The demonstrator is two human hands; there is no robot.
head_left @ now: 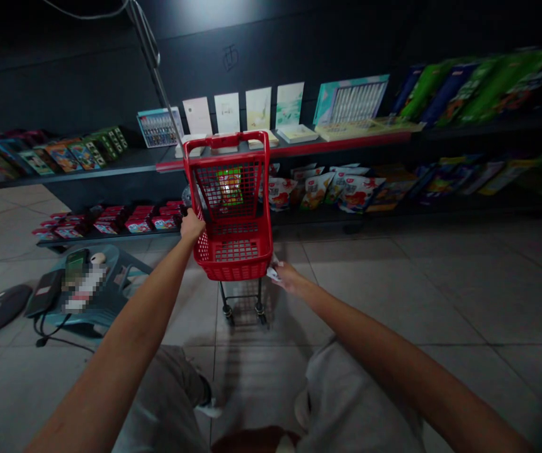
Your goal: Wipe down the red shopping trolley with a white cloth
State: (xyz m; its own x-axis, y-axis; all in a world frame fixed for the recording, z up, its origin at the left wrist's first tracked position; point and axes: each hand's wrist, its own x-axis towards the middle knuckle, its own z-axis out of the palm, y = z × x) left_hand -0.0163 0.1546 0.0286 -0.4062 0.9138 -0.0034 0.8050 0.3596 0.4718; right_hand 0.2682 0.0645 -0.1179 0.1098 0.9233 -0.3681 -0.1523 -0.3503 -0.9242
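Observation:
A small red plastic shopping cart (235,270) stands on the floor straight ahead, its basket facing me. My left hand (192,225) is closed on the left side of the basket, near its rim. At the lower right corner of the basket is my right hand (288,278), its fingers closed round a crumpled white cloth (274,272). The cloth lies against or just beside the outer wall; I cannot tell which. No goods show on the basket floor. A green snack bag (230,186) appears through the grid of the cart's back.
Behind the cart runs a low shelf (299,146) with books, snack bags (358,192) and red boxes (141,219). To the left, a grey-green plastic stool (114,277) carries small items and a cable. A round dark base (4,308) stands farther left.

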